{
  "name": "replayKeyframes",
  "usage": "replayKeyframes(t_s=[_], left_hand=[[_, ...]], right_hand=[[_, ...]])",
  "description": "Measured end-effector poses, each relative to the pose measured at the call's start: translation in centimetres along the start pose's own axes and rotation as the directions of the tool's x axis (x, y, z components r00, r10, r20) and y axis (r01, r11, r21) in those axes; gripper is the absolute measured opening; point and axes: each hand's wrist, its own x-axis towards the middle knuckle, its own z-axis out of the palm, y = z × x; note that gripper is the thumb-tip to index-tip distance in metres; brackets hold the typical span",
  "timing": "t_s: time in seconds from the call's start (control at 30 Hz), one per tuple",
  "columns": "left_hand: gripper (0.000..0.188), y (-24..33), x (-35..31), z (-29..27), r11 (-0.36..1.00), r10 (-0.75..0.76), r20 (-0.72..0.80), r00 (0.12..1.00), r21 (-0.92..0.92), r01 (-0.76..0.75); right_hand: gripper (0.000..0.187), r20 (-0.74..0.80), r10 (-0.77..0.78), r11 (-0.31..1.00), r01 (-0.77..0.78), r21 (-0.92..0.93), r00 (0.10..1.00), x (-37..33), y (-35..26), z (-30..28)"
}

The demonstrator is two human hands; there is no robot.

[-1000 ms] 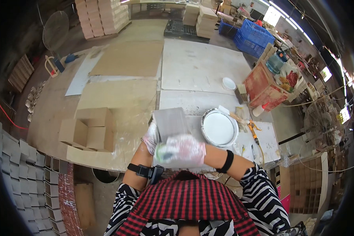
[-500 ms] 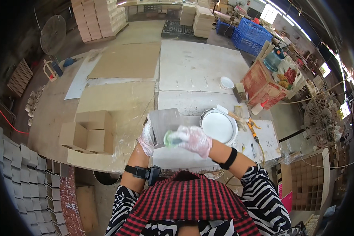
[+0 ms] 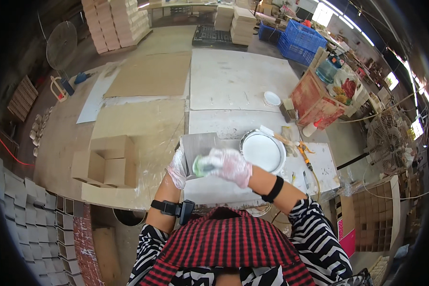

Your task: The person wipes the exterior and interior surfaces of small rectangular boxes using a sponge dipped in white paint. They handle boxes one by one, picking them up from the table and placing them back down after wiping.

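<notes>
A grey-coated box [image 3: 199, 144] sits on the worktable in front of me, one flat face toward me. At its left side my left hand [image 3: 177, 171], in a whitish paint-smeared glove, is closed on the edge and steadies it. My right hand [image 3: 231, 167], gloved and stained alike, grips a green sponge [image 3: 201, 166] against the lower right part of the box. Part of the sponge is hidden by the fingers. Just right of that hand stands a round tub of white paint [image 3: 262, 152], with a brush [image 3: 276, 137] lying across its far rim.
Bare brown boxes [image 3: 105, 164] stand left of my left hand. Right of the tub lies an orange-handled spray gun [image 3: 306, 155] with a hose. A small white bowl [image 3: 272, 98], a white squeeze bottle [image 3: 311, 128] and a red-smeared wooden cabinet [image 3: 314, 102] are farther right.
My right hand has shifted slightly left and up with the sponge across the box. The left hand keeps its hold. The whole view has shifted a little.
</notes>
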Motion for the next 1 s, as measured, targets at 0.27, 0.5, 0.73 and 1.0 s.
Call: replayKeyframes(t_s=[0.27, 0.5, 0.73, 1.0], left_hand=[[0.054, 0.2, -1.0, -1.8, 0.971, 0.198, -0.260, 0.945, 0.184, -0.153], [0.062, 0.2, 0.5, 0.4, 0.772, 0.166, -0.128, 0.978, 0.633, -0.049], [0.065, -0.1, -0.9, -0.4, 0.983, 0.175, -0.236, 0.956, -0.005, -0.181], [0.054, -1.0, 0.0, 2.3, 1.000, -0.010, -0.194, 0.981, -0.007, 0.009]], right_hand=[[0.032, -0.214, 0.386, 0.869, -0.275, 0.412, 0.897, -1.1, 1.3, -1.2], [0.033, -0.125, 0.231, 0.957, -0.202, 0.208, 0.965, 0.2, 0.9, -1.0], [0.033, -0.089, 0.220, 0.862, -0.150, 0.485, 0.972, -2.7, -1.2, 1.5], [0.031, 0.075, -0.012, 0.999, 0.009, 0.047, 0.997, 0.3, 0.0, -0.4]])
